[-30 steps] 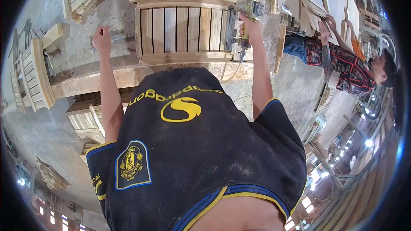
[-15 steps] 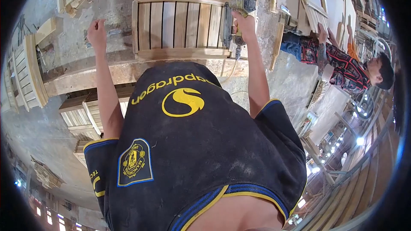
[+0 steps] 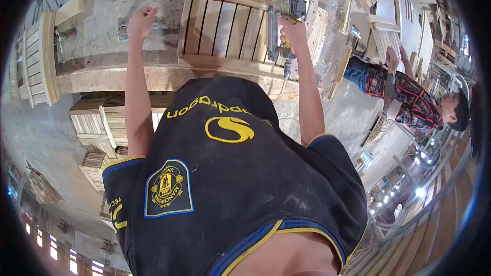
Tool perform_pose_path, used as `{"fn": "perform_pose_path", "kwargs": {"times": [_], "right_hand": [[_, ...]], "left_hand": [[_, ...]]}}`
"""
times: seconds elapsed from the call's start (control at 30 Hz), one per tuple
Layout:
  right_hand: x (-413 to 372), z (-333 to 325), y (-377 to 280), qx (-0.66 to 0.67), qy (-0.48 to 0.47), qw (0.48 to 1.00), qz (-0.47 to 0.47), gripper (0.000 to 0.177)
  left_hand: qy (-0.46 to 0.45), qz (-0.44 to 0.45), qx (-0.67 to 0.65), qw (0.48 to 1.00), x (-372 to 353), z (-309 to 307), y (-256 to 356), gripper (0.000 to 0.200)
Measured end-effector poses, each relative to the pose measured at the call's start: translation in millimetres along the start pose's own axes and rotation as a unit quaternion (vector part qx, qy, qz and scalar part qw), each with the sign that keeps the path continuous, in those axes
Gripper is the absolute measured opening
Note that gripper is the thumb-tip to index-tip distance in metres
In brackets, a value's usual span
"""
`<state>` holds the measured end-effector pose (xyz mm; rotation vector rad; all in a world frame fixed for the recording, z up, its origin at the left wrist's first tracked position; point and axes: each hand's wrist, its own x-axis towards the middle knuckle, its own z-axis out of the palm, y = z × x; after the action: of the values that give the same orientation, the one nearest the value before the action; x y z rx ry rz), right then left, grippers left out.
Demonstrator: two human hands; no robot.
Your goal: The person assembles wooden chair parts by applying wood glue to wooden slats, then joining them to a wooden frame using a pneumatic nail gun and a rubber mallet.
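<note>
A slatted wooden panel lies on the workbench before me, its slats running away from my body between two long rails. My right hand is wrapped around the handle of a nail gun, which rests over the right end of the panel. An air hose trails from the base of the handle towards me. Left of the panel, my left hand hovers above the bench with its fingers curled together; I cannot tell what is in them. Metal tools lie on the bench close beside that hand.
The workbench's thick front edge runs across, just ahead of my body. Slatted panels stand at the left, with more stacked slatted pieces below the bench. At the right, a person handles another slatted piece.
The panel sits further right and more tilted in the view. My left hand shows further right and closer to the panel; the nail gun stays in my right hand, now overlapping the slats more.
</note>
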<state>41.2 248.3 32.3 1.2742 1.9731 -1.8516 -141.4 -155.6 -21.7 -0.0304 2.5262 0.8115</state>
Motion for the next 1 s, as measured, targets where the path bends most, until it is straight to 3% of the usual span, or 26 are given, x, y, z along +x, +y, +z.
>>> {"fn": "perform_pose_path", "kwargs": {"times": [0.13, 0.2, 0.3, 0.6, 0.9, 1.0], "right_hand": [[4.7, 37.7, -12.5, 0.025, -0.076, 0.997, -0.001, 0.013], [6.2, 55.6, -18.2, -0.005, -0.092, 0.996, -0.003, 0.014], [11.2, 75.0, -23.5, -0.044, -0.128, 0.991, -0.014, 0.015], [11.0, 107.0, -40.9, -0.045, -0.136, 0.990, 0.002, 0.019], [19.7, 155.6, -51.5, -0.102, -0.208, 0.973, -0.015, 0.021], [19.1, 153.5, -48.0, -0.098, -0.197, 0.975, -0.016, 0.021]], "left_hand": [[0.015, -0.015, -0.012, 1.000, -1.8, 2.2, -2.8, 0.037], [0.101, 0.043, -0.015, 0.994, -1.6, 8.3, -8.8, 0.036], [0.113, 0.037, -0.036, 0.992, -0.7, 10.5, -11.4, 0.035], [0.171, 0.034, -0.055, 0.983, -1.7, 17.0, -11.6, 0.032], [0.221, 0.058, -0.110, 0.967, -5.4, 22.1, -11.6, 0.031], [0.213, 0.045, -0.137, 0.966, -25.7, 0.8, 21.7, 0.027]]}}
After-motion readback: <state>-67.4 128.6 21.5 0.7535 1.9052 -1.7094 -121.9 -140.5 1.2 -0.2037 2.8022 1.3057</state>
